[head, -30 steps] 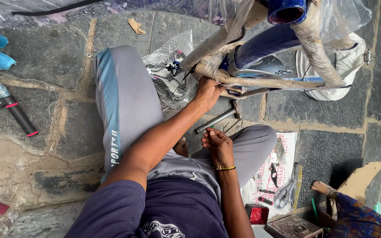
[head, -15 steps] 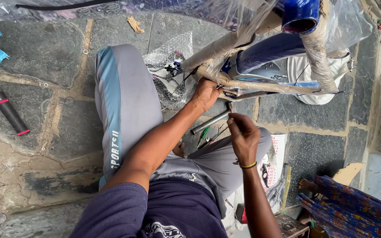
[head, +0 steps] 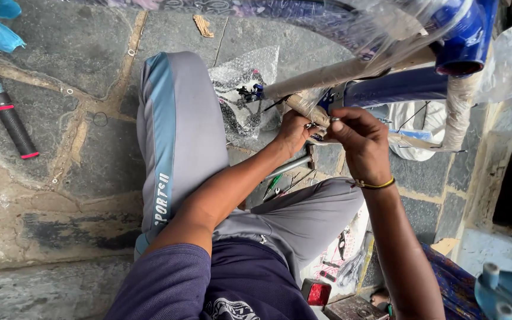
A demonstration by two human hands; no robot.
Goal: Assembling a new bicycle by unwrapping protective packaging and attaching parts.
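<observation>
Nearest, grey trousers [head: 179,148] with a blue side stripe, knees bent over the stone floor [head: 60,178]. Just beyond, left hand [head: 294,131] clenched around a paper-wrapped tube [head: 304,109] of the blue bicycle frame [head: 398,89]. Right hand [head: 360,139] touching the same tube, fingertips [head: 334,120] pinched on a small metal part, too small to tell which. Between the knees, on the floor, a metal rod [head: 285,168] and a green-handled tool [head: 272,185]. Behind the hands, bubble wrap [head: 244,77] around dark parts. Toward the floor's far left edge, black handles with red tips [head: 14,127].
</observation>
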